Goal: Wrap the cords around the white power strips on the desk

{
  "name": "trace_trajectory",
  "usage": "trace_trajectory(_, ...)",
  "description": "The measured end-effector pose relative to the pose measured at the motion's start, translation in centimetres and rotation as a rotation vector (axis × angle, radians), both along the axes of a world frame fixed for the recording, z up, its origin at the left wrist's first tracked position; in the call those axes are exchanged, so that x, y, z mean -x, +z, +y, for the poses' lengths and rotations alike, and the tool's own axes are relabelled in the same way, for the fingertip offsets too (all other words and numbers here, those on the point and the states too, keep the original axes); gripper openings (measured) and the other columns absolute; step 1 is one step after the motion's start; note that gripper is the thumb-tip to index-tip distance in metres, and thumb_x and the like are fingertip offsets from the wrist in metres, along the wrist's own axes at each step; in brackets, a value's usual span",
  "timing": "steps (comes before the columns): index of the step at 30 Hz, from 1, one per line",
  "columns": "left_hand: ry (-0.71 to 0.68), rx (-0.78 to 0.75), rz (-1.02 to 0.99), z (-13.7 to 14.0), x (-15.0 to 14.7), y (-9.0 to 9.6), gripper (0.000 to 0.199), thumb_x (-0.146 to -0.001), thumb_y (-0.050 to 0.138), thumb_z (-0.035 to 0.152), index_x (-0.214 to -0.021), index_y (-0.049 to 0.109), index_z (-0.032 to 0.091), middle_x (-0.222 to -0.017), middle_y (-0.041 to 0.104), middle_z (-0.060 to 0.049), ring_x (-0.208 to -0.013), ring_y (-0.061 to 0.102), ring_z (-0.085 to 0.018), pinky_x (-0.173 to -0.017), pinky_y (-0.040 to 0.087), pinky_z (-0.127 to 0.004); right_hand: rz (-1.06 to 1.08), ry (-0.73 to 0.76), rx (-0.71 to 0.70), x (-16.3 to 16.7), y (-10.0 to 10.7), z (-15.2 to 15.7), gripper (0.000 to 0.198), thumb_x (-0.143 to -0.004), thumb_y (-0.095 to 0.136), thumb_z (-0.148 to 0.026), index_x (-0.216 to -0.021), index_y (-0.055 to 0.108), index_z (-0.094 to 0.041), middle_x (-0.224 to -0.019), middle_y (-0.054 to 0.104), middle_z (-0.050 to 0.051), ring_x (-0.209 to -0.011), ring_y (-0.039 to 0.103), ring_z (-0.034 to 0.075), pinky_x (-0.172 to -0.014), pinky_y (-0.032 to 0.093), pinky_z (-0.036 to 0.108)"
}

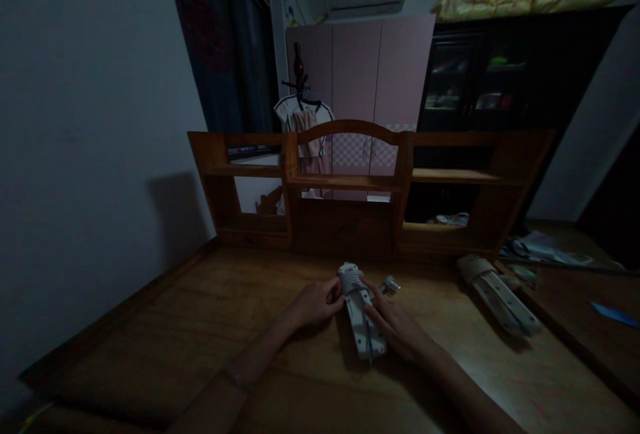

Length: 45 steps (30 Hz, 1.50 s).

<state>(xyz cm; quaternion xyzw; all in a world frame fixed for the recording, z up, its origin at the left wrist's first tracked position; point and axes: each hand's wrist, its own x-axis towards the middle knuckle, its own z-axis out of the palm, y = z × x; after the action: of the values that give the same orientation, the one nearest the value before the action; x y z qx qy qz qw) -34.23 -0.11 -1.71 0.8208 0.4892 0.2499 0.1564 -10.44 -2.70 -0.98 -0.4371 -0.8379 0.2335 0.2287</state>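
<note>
A white power strip [358, 324] lies at a slant on the wooden desk, its cord [352, 281] wound around the far end. My left hand [316, 302] is closed, with thumb and fingertips pinching at the left side of the wound cord. From the right, my right hand [395, 321] grips the strip's edge, its fingers lying against the cord and the upper face. A thin bluish line runs along the near end of the strip; what it is I cannot make out. The plug [390, 285] rests on the desk just beyond my right fingers.
A second power strip [500, 297], seemingly in clear plastic, lies on the right of the desk [240, 287]. A wooden shelf unit [345, 182] stands along the back edge. A wall [100, 154] borders the left side. Papers [545, 247] and a blue flat piece [614, 313] lie farther right.
</note>
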Motion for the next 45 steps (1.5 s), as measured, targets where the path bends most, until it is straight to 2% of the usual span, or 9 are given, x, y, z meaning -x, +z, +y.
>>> trace_trajectory(9,0.011,-0.013,0.030,0.02,-0.03,-0.03,0.016,-0.081,0.051,0.035,-0.086,0.052,0.020,-0.066,0.053,0.004,-0.055,0.044,-0.010,-0.052,0.028,-0.022,0.011,-0.007,0.012,0.20,0.58,-0.40,0.061,-0.095,0.021,-0.057,-0.148,0.013,-0.027,-0.078,0.061,0.002,-0.073,0.059,0.020,-0.073,0.042,0.032)
trace_trajectory(15,0.020,-0.003,0.043,0.00,0.15,0.09,0.012,-0.078,0.052,0.029,-0.086,0.052,0.020,-0.068,0.055,0.003,-0.057,0.045,-0.010,-0.054,0.028,-0.022,-0.001,-0.004,0.004,-0.03,0.01,-0.11,0.062,-0.094,0.023,-0.057,-0.148,0.013,-0.029,-0.091,0.063,0.005,-0.085,0.059,0.022,-0.081,0.041,0.035)
trace_trajectory(18,0.020,0.002,0.045,-0.03,0.20,0.17,0.012,-0.078,0.052,0.029,-0.086,0.053,0.020,-0.068,0.055,0.003,-0.056,0.045,-0.010,-0.054,0.029,-0.022,0.001,0.005,0.004,-0.10,-0.16,0.02,0.061,-0.094,0.023,-0.057,-0.148,0.012,-0.030,-0.100,0.063,0.006,-0.089,0.058,0.022,-0.081,0.041,0.035)
trace_trajectory(24,0.024,0.002,0.040,-0.01,0.39,0.28,0.014,-0.080,0.050,0.033,-0.086,0.052,0.020,-0.066,0.054,0.004,-0.056,0.045,-0.010,-0.053,0.028,-0.022,-0.029,-0.020,0.007,-0.04,0.00,-0.06,0.062,-0.094,0.022,-0.058,-0.148,0.014,-0.029,-0.085,0.063,0.004,-0.078,0.059,0.021,-0.075,0.041,0.032)
trace_trajectory(31,0.038,0.007,0.039,0.11,0.38,0.18,0.016,-0.082,0.049,0.035,-0.085,0.052,0.020,-0.067,0.056,0.003,-0.056,0.046,-0.010,-0.054,0.028,-0.022,-0.033,-0.011,0.000,-0.02,0.10,-0.13,0.062,-0.094,0.021,-0.059,-0.148,0.014,-0.029,-0.085,0.064,0.004,-0.079,0.059,0.022,-0.076,0.042,0.034)
trace_trajectory(37,0.034,-0.005,0.034,0.07,0.41,0.12,0.016,-0.083,0.048,0.036,-0.085,0.053,0.020,-0.066,0.054,0.003,-0.056,0.045,-0.010,-0.053,0.027,-0.022,-0.029,-0.011,0.003,-0.04,0.34,-0.24,0.062,-0.093,0.022,-0.059,-0.147,0.016,-0.030,-0.097,0.066,0.006,-0.087,0.060,0.024,-0.081,0.042,0.035)
trace_trajectory(45,0.027,-0.013,0.041,0.35,0.54,-0.24,0.017,-0.084,0.048,0.037,-0.086,0.053,0.021,-0.067,0.055,0.003,-0.056,0.046,-0.010,-0.053,0.028,-0.022,-0.025,-0.014,0.012,-0.11,-0.09,-0.01,0.061,-0.094,0.023,-0.058,-0.148,0.014,-0.030,-0.101,0.065,0.007,-0.089,0.060,0.023,-0.082,0.041,0.035)
